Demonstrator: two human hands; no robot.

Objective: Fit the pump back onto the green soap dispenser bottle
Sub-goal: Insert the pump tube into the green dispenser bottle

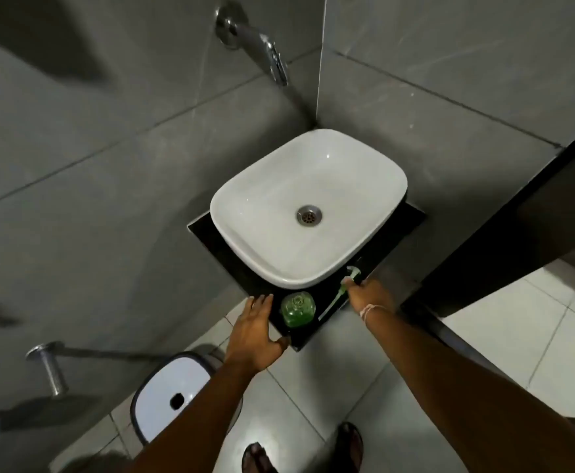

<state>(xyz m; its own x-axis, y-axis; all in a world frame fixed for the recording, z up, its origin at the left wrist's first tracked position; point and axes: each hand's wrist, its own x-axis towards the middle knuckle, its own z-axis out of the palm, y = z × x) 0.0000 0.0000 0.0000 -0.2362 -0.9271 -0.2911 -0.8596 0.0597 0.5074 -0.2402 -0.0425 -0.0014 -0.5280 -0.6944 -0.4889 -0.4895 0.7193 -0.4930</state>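
Note:
The green soap bottle (297, 309) stands upright with its neck open on the near corner of the black counter (211, 230). My left hand (257, 331) is open just left of it, with the fingers along the counter's edge and the thumb under the bottle's near side, not gripping it. The white-and-green pump (342, 288) lies to the right of the bottle, its head toward the basin and its tube pointing back at me. My right hand (369, 297) has its fingertips closed on the pump's neck.
A white basin (245, 206) fills most of the counter, under a chrome wall tap (262, 46). A white pedal bin (170, 394) stands on the tiled floor at lower left, with a chrome wall holder (49, 365) beside it. A dark partition (518, 213) rises on the right.

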